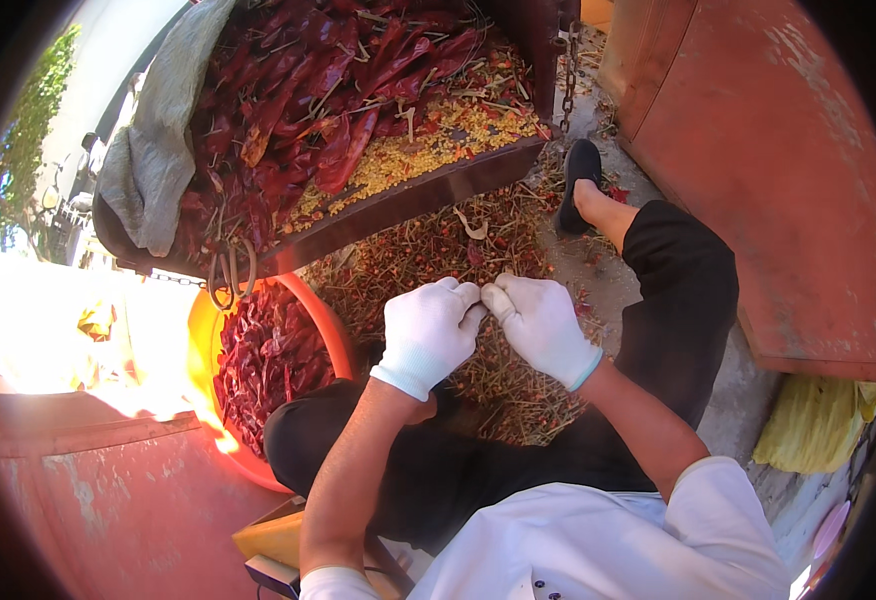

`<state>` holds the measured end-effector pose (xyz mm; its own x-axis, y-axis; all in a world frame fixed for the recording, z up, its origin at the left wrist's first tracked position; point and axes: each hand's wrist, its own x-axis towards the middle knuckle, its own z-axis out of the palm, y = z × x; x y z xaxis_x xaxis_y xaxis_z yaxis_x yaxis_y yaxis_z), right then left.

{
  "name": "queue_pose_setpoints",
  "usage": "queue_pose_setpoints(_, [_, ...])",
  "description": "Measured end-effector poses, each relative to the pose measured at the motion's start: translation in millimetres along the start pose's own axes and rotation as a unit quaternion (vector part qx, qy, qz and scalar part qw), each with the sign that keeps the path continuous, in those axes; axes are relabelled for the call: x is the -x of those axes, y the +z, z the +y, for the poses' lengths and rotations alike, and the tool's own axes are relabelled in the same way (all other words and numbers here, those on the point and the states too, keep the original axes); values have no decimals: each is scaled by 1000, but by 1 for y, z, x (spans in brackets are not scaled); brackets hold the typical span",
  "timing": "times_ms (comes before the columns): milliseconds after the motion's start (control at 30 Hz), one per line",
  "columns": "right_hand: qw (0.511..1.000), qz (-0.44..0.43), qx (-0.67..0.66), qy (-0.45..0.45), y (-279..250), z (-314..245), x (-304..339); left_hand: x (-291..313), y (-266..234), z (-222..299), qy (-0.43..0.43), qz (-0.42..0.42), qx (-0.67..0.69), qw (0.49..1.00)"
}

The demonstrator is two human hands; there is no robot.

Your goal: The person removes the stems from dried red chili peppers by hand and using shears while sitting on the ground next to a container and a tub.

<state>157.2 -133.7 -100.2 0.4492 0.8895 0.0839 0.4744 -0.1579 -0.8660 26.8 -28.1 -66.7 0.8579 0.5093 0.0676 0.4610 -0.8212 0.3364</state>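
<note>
My left hand and my right hand, both in white knit gloves with pale blue cuffs, meet fingertip to fingertip above the ground litter. Thumbs and fingers are pinched together on each side. Whatever lies between them is hidden or too small to make out. Just beyond is a dark cart bed heaped with dried red chili peppers, with loose yellow seeds along its near edge. To the left of my hands, an orange tub holds more dried red chilies.
Stems, seeds and chili scraps cover the ground between my legs. A grey cloth drapes over the cart's left side; metal loops hang at its corner. A chain hangs at right. Red metal panels flank me; a yellow sack lies right.
</note>
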Motion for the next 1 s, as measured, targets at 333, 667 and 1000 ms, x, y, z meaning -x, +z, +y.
queue_pose_setpoints(333, [880, 54, -401, 249, -15, 56, -51, 11, -32, -73, -114, -136, -203, 963])
queue_pose_setpoints(667, [920, -255, 265, 136, 84, 120, -10, 121, -105, -213, -317, -237, -368, 841])
queue_pose_setpoints(1000, [820, -462, 329, 75, 189, 135, 9, 11, -71, -114, -184, -302, -156, 922])
